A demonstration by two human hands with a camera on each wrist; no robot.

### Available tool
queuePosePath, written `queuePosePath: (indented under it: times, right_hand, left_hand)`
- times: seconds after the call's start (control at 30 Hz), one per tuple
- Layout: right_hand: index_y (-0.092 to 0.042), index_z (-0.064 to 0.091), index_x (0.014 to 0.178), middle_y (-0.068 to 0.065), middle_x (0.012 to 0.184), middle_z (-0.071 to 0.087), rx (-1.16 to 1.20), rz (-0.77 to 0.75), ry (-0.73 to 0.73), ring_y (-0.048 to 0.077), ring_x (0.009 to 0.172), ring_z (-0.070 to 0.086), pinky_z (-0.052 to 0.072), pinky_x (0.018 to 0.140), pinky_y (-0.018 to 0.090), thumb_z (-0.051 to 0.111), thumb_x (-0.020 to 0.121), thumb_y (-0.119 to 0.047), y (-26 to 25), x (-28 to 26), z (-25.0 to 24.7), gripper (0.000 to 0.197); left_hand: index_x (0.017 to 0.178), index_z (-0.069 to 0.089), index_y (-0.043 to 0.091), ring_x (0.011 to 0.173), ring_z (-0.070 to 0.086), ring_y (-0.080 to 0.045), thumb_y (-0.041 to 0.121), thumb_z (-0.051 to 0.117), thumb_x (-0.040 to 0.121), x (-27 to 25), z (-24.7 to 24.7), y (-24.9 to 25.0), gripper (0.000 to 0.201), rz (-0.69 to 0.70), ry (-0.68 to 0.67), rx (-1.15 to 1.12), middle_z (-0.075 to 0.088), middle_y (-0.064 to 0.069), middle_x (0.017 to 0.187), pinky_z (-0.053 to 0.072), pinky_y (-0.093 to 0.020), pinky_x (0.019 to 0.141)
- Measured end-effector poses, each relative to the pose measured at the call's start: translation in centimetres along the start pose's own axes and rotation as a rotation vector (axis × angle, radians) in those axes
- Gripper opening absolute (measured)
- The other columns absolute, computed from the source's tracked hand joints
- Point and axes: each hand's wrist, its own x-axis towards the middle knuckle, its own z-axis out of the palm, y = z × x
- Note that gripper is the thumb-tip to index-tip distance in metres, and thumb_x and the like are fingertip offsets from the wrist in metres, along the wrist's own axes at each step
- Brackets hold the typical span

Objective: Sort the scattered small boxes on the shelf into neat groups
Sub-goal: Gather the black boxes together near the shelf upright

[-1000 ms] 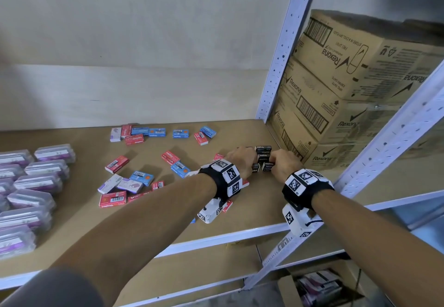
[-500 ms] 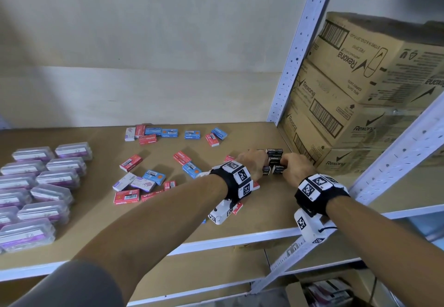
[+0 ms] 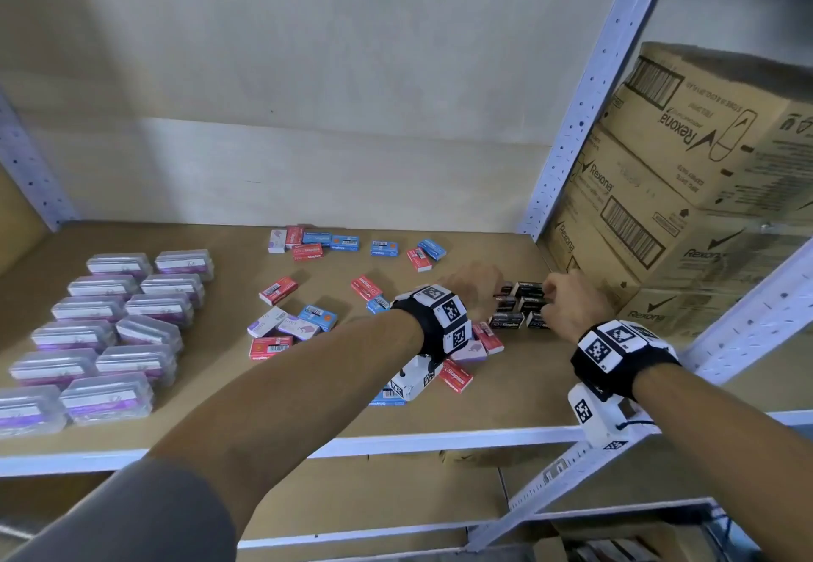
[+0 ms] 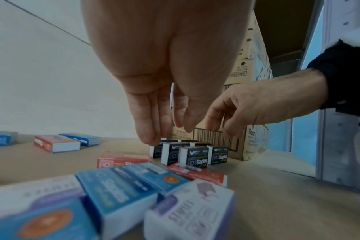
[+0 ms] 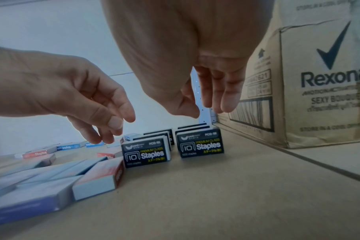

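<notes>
A smooth brown fibreboard shelf (image 3: 440, 407) carries black staple boxes (image 3: 521, 304) upright in two neat rows beside cardboard cartons (image 3: 660, 218); left hand (image 3: 475, 286) and right hand (image 3: 567, 302) hover above, fingers relaxed, grasping nothing.

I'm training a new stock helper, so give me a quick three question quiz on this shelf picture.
1. True or false: the black staple boxes stand on edge in rows beside the cardboard cartons.
2. Which is holding a box: A left hand, B right hand, C neither?
3. Fill in: the clear plastic cases sit at the shelf's ____ side.

Key: 1 true; 2 C; 3 left.
</notes>
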Motion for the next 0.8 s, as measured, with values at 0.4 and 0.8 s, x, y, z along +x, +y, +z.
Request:
queuePosePath:
  times: [0.4,0.8]
  right_hand:
    - [-0.018,0.065,0.112,0.005,0.119,0.062,-0.013,-0.203,0.060,0.024,0.101,0.061,0.047,0.080,0.028,0.059,0.087,-0.024,-8.3,-0.4,-2.3,0.026]
    - [-0.013,0.066,0.113,0.009,0.114,0.067,0.170,-0.467,-0.096,0.030,0.104,0.062,0.046,0.081,0.028,0.059,0.089,-0.018,-21.7,0.1,-1.3,0.026]
  left_hand:
    - [0.100,0.069,0.014,0.090,0.062,-0.019,0.018,0.059,0.086,-3.9,-5.0,-7.1,0.018,-0.091,0.132,-0.011,0.068,-0.003,0.103,0.047,-0.026,0.071]
    - [0.107,0.066,0.020,0.097,0.062,-0.019,0.031,0.062,0.088,-12.7,-9.2,-17.2,0.023,-0.444,0.245,-0.020,0.064,-0.001,0.111,0.047,-0.026,0.080]
